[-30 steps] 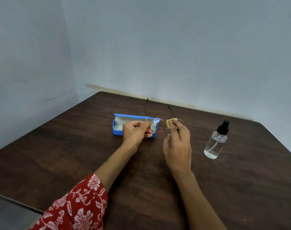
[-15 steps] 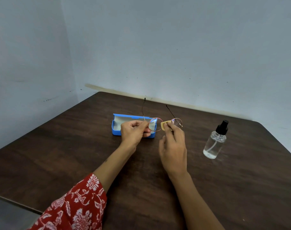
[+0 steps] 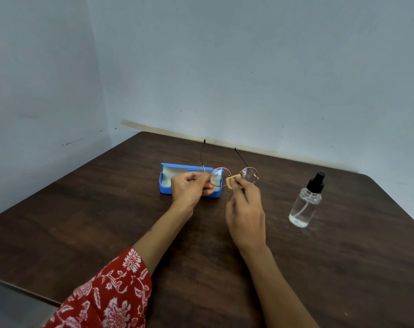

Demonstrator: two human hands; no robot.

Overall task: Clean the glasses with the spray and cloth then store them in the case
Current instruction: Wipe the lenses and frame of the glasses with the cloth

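Thin round-rimmed glasses [image 3: 249, 174] are held above the table with their temples pointing away from me. My left hand [image 3: 189, 189] pinches the frame at the left lens. My right hand [image 3: 245, 209] pinches a small yellow cloth [image 3: 232, 179] near the bridge, beside the right lens. The open blue case [image 3: 168, 183] lies on the table behind my left hand, partly hidden by it. A clear spray bottle [image 3: 305, 204] with a black nozzle stands upright to the right of my right hand.
The dark wooden table [image 3: 106, 221] sits in a corner against pale walls [image 3: 224, 67]. Its left edge runs diagonally at the lower left and its right corner lies past the bottle.
My right hand slid the cloth leftward off the right lens toward the bridge, uncovering that lens. My left hand kept its hold and the glasses stayed roughly in place.
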